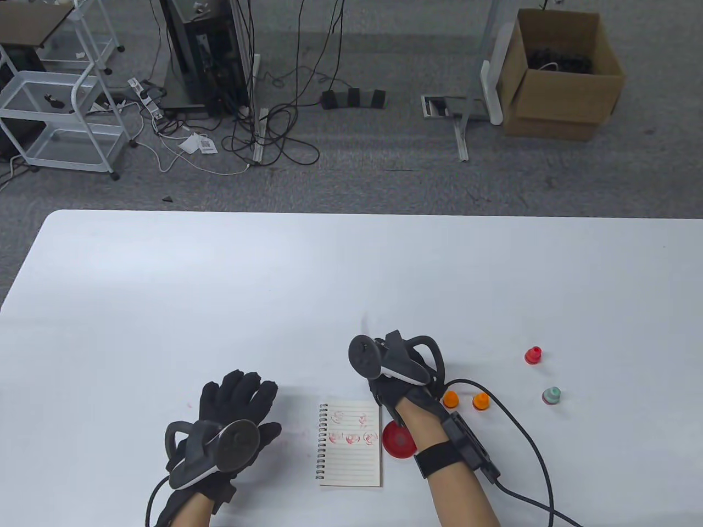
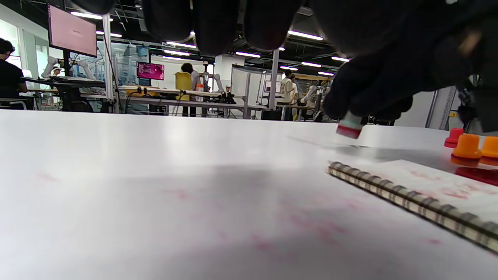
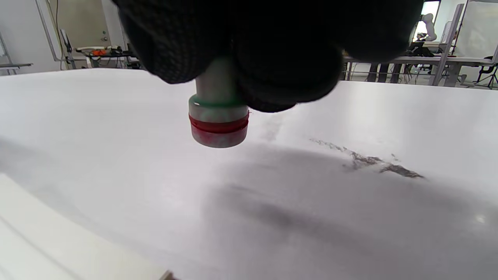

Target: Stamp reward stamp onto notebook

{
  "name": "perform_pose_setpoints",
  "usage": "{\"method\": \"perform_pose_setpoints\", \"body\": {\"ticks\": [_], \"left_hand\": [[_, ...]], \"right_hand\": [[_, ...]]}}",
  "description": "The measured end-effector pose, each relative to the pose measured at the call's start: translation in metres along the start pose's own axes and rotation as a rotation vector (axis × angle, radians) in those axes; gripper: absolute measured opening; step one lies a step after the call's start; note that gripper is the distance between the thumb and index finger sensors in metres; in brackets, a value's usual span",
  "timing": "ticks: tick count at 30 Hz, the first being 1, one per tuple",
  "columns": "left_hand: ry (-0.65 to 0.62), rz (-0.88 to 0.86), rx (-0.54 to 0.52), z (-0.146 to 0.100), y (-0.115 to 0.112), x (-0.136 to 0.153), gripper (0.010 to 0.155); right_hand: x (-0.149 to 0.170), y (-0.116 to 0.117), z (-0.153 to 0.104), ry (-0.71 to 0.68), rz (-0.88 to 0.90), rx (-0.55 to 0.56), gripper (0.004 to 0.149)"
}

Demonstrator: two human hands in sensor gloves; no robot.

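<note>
Right hand [image 1: 398, 379] pinching green-topped reward stamp [image 3: 218, 120] above white table [image 1: 219, 285] just beyond spiral notebook [image 1: 350, 446] — red stamp marks, no legible writing — left hand [image 1: 233, 417] flat, fingers spread, beside notebook

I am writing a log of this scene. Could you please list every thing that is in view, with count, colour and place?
notebook: one, white lined page with red prints, spiral on left, table near edge.
ink pad: one, red, right of notebook.
held stamp: one, green and red, above table.
orange stamps: two, right of right hand.
red stamp: one, far right.
green stamp: one, far right.
table: one, white.
cardboard box: one, brown, floor.
left hand: black glove, flat, left of notebook.
right hand: black glove, pinches held stamp.
</note>
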State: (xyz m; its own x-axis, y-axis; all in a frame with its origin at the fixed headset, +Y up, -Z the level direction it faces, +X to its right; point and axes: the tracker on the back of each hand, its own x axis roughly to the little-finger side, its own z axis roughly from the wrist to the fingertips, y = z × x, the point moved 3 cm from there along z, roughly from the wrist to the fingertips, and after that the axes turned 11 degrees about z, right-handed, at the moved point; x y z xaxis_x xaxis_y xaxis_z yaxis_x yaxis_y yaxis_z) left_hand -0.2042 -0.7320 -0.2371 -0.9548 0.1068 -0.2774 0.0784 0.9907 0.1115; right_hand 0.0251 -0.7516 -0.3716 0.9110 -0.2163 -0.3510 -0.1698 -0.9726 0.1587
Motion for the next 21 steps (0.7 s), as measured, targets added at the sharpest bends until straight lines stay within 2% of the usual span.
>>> {"method": "perform_pose_setpoints", "body": {"ticks": [5, 7, 13, 16, 21], "left_hand": [[0.006, 0.008, 0.001, 0.0, 0.0, 0.001, 0.072], [0.007, 0.014, 0.002, -0.001, 0.0, 0.001, 0.072], [0.004, 0.021, 0.014, 0.0, -0.001, 0.0, 0.072], [0.004, 0.02, 0.014, 0.0, -0.001, 0.0, 0.072], [0.016, 0.032, 0.03, 0.003, -0.005, 0.001, 0.072]], "right_hand": [[0.005, 0.019, 0.018, 0.053, -0.098, -0.051, 0.049], [0.005, 0.02, 0.019, 0.046, -0.074, -0.021, 0.048], [0.006, 0.018, 0.02, 0.068, -0.065, -0.061, 0.048], [0.012, 0.009, 0.015, 0.087, -0.034, -0.059, 0.058], [0.023, -0.018, -0.008, 0.09, 0.052, 0.008, 0.059]]}}
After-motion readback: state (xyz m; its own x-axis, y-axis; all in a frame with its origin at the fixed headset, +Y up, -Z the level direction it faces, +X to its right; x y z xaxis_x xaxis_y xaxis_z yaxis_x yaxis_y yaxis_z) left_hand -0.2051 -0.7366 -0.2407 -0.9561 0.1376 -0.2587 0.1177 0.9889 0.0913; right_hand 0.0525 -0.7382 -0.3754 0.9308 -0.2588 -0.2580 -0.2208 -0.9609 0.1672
